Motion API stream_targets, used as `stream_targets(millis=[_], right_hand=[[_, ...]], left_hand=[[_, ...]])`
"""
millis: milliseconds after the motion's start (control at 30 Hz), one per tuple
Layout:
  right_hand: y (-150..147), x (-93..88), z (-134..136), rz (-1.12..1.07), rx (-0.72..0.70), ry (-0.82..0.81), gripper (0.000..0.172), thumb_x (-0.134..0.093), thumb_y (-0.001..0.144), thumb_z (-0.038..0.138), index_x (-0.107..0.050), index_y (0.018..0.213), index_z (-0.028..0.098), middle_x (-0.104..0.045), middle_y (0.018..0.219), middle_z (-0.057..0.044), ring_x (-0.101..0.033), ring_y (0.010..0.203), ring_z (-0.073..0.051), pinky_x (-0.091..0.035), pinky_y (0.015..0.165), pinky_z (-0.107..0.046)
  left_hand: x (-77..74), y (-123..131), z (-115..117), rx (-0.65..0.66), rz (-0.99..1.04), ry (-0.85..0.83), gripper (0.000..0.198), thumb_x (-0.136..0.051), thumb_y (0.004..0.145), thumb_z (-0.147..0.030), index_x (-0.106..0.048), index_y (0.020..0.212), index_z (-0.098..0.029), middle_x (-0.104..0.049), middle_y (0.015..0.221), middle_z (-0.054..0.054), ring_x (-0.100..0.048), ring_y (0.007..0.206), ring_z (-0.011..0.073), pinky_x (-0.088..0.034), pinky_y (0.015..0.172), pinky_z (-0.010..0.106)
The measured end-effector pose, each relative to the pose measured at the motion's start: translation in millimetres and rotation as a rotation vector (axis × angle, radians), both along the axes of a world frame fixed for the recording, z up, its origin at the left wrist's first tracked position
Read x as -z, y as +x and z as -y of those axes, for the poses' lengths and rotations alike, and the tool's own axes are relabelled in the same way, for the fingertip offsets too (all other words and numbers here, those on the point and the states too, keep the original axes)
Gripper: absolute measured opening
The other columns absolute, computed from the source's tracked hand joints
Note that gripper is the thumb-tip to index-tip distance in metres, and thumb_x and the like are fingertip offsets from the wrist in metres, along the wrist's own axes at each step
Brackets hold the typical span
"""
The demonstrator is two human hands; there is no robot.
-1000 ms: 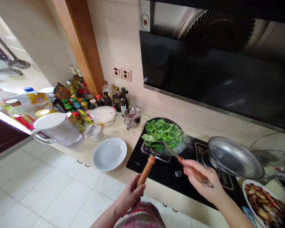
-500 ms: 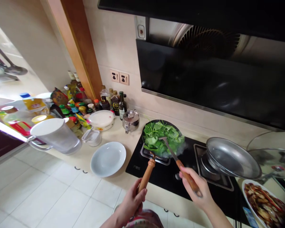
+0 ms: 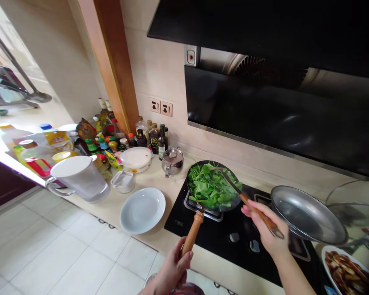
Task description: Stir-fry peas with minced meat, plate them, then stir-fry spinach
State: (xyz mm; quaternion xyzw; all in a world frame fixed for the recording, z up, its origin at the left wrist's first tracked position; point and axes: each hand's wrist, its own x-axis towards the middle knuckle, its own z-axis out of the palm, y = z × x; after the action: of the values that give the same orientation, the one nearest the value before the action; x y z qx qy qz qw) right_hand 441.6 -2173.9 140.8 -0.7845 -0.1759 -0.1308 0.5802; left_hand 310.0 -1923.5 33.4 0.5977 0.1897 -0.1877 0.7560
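Note:
A dark wok (image 3: 236, 203) full of green leafy vegetables (image 3: 209, 184) sits on the left burner. My left hand (image 3: 176, 262) is wrapped round its wooden handle (image 3: 193, 233). In my right hand (image 3: 266, 227) is a spatula (image 3: 244, 198) with a wooden grip and metal shaft. Its head reaches over the far right part of the greens, and the blade is partly lost among the leaves. Left of the stove lies a pale blue-grey plate (image 3: 143, 211) with nothing on it.
A metal pan (image 3: 307, 213) rests over the right burner. Beyond it are a glass lid (image 3: 353, 221) and a dish of brown cooked food (image 3: 346, 270). A pitcher (image 3: 80, 178), lidded bowl (image 3: 136, 159), metal-lidded pot (image 3: 172, 161) and several bottles stand left. The range hood (image 3: 264, 110) hangs above.
My right hand has moved right with the spatula, whose head has shifted toward the far right of the wok. The greens lie differently. The camera view has shifted slightly; my left hand keeps its hold.

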Motion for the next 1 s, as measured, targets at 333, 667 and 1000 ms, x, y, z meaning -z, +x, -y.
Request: stream_targets(millis=[333,667,1000], right_hand=[[14,38.9,-12,0.174,-0.289,-0.435,0.031,-0.056,0.085,0.019,-0.064,0.115,0.021,-0.072,0.101,-0.008,-0.070,0.088,-0.019,-0.057,0.080,-0.030],[-61,-80.9,31,0.246,-0.157,-0.505,0.040,-0.058,0.083,0.018,-0.064,0.118,0.036,-0.075,0.086,-0.001,-0.072,0.068,-0.018,-0.060,0.060,-0.023],[-43,-32.6,-5,0.132,-0.155,-0.441,0.024,-0.053,0.089,0.021,-0.066,0.108,0.023,-0.073,0.080,-0.002,-0.069,0.062,-0.013,-0.056,0.058,-0.020]], left_hand=[[-5.7,5,-10,0.023,0.009,0.030,0.085,-0.062,0.069,-0.069,-0.034,0.130,-0.017,-0.050,0.062,-0.008,-0.042,0.033,0.0055,-0.024,0.028,0.017],[-9.6,6,-13,0.040,-0.027,0.034,0.085,-0.065,0.067,-0.068,-0.035,0.129,-0.019,-0.051,0.061,-0.009,-0.043,0.031,0.0057,-0.024,0.029,0.018],[-15.1,4,-10,0.016,-0.026,0.041,0.092,-0.064,0.063,-0.072,-0.031,0.130,-0.016,-0.048,0.060,-0.010,-0.040,0.032,0.0044,-0.023,0.028,0.017]])
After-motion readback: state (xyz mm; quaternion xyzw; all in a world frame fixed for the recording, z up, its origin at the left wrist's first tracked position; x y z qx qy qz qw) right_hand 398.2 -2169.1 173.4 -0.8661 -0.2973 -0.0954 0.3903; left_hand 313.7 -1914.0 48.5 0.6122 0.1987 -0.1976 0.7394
